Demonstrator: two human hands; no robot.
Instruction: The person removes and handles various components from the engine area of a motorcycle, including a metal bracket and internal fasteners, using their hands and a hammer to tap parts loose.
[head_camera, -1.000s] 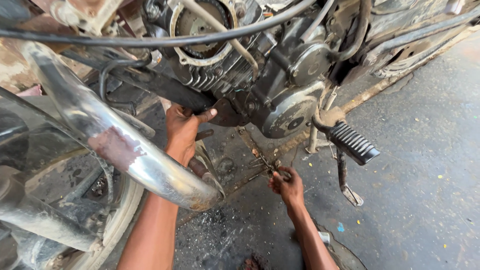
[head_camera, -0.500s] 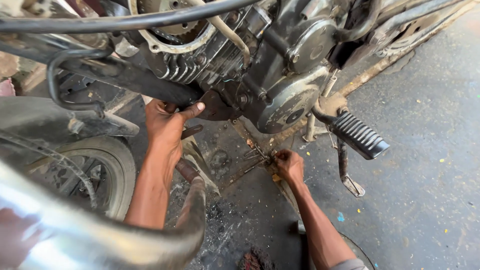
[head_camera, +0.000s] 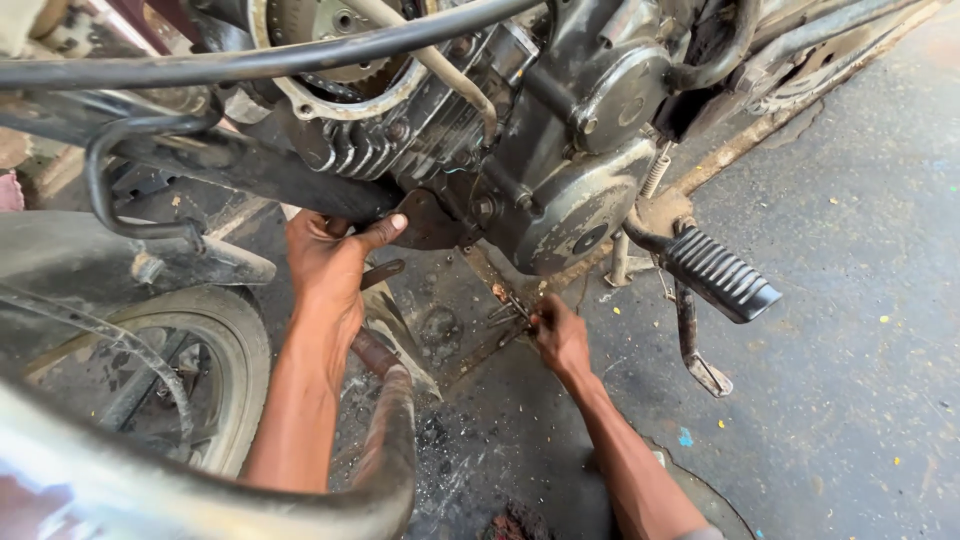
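Observation:
I look down at the underside of a motorcycle engine (head_camera: 560, 170), dark and greasy. My left hand (head_camera: 330, 265) reaches up and grips a black frame bracket (head_camera: 420, 222) under the engine, thumb pressed on it. My right hand (head_camera: 560, 335) is low near the ground, fingers closed on a small metal tool or part (head_camera: 515, 310) among loose bits on the oily floor. What exactly it holds is too small to tell.
A ribbed black footpeg (head_camera: 715, 275) and side stand (head_camera: 695, 350) jut out at right. A chrome exhaust pipe (head_camera: 300, 500) curves across the bottom left foreground. The tyre (head_camera: 225, 350) stands at left. Grey concrete floor (head_camera: 850, 300) lies to the right.
The view has shifted so the exhaust pipe dropped to the bottom edge and the tyre shows. Both hands stay in about the same places under the engine.

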